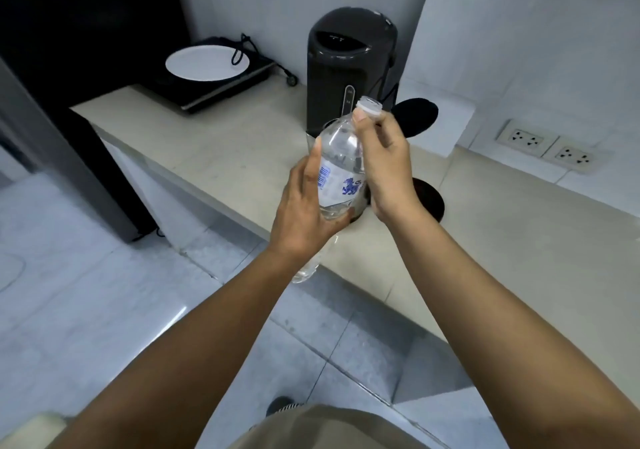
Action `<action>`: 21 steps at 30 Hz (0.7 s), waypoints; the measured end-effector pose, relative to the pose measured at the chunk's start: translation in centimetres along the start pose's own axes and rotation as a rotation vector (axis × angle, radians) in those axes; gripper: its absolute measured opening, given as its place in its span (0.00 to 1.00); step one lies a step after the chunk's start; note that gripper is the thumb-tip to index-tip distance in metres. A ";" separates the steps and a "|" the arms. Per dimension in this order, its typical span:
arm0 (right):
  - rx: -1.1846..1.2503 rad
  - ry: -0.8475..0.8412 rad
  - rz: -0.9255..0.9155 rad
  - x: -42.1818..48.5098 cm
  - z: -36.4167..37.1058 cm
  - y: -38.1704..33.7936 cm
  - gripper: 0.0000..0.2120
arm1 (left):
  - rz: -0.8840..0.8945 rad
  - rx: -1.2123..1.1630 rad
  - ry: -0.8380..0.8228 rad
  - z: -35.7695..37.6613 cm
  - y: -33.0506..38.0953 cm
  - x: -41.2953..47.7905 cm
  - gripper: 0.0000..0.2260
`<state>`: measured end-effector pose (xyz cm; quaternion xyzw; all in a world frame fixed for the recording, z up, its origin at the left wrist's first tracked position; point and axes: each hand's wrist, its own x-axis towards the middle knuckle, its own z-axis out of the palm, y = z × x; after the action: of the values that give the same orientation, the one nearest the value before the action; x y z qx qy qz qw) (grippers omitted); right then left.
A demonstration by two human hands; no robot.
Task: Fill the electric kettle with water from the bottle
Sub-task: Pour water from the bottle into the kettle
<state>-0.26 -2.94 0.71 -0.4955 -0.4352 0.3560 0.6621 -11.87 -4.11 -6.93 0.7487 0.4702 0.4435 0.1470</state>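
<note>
My left hand wraps the bottle to steady it while my right hand pinches its cap, right above the half-hidden kettle on the counter, ready for pouring.

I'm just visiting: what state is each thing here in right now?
Bottle: tilted, held in the left hand.
Cap: pinched by the right hand; on or off, cannot tell.
Dark water boiler: upright, lid down.
Plate: lies flat on the cooktop.
Wall sockets: nothing plugged in.
</note>
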 end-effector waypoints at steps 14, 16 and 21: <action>-1.419 0.043 -0.382 5.6 -4.3 3.2 0.26 | -0.007 0.101 -0.152 -2.7 -4.7 3.4 0.53; -1.536 0.068 -0.349 6.3 -5.0 3.9 0.27 | -0.009 0.141 -0.191 -3.0 -5.4 3.7 0.53; -1.607 0.119 -0.275 7.5 -5.6 4.0 0.25 | -0.012 0.218 -0.297 -4.1 -6.7 4.9 0.54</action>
<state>7.56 2.86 -2.21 -0.7793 -0.5786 -0.1759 0.1644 -18.25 2.63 -6.31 0.8148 0.4928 0.2735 0.1356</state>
